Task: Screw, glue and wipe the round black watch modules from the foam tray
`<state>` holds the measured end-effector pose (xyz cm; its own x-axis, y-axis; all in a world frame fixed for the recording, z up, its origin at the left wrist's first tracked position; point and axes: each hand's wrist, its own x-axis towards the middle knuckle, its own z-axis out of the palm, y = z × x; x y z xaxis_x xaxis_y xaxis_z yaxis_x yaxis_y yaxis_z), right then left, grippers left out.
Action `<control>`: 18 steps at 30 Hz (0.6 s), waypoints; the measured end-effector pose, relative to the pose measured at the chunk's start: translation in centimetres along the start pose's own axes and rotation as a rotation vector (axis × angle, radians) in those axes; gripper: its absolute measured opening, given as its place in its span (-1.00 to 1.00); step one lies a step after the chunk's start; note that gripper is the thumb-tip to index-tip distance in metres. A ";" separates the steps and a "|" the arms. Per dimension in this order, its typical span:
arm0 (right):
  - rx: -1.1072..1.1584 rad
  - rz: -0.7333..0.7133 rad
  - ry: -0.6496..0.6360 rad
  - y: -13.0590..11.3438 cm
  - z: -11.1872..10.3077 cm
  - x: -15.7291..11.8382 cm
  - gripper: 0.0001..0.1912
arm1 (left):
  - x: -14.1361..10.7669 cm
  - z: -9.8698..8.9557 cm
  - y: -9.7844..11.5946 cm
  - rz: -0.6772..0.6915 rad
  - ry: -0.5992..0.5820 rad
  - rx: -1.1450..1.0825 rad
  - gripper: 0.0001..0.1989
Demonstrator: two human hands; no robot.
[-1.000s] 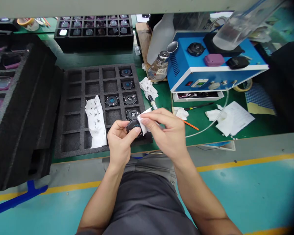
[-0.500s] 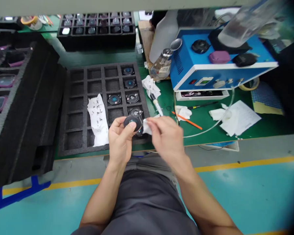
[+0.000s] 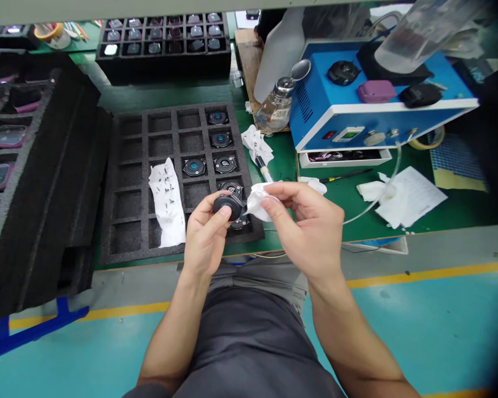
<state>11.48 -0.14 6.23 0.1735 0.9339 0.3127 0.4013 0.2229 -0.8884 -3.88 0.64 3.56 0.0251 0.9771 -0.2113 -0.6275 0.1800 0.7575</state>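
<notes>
The left hand (image 3: 207, 229) held a round black part (image 3: 228, 207) above the near right corner of the foam tray (image 3: 125, 237), fingers pinching its edge; the right hand (image 3: 307, 226) pinched a crumpled white wipe (image 3: 260, 203) just beside it (whether the two touched was hard to tell); a marked white strip (image 3: 167, 207) lay across the tray, and the blue machine (image 3: 357, 130) stood farther back on the bench (image 3: 336, 204).

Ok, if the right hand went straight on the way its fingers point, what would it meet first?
Probably the black disc in the left hand, with the white wipe in the right hand leading; depth is unclear from this view.
</notes>
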 end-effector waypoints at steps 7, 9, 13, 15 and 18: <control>-0.235 -0.319 -0.080 -0.8 1.7 0.7 -0.86 | -0.3 0.2 -1.1 0.162 0.086 0.111 -0.67; -0.318 -0.378 -0.038 -0.5 1.9 0.4 -0.86 | -0.4 0.2 -1.4 0.192 0.110 0.126 -0.66; -0.357 -0.415 -0.002 0.1 1.8 -0.3 -0.87 | -0.6 0.1 -1.8 0.230 0.102 0.186 -0.67; -0.335 -0.404 0.009 0.1 1.6 -0.3 -0.87 | -0.6 0.0 -2.0 0.270 0.082 0.233 -0.70; -0.275 -0.302 -0.036 -0.1 1.0 0.3 -0.89 | -0.5 -0.1 -2.2 0.339 0.049 0.315 -0.71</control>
<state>10.63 0.40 6.13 -0.0189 0.8482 0.5294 0.6554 0.4104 -0.6341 -2.62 -0.24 1.92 -0.1820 0.9816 0.0573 -0.3268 -0.1154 0.9380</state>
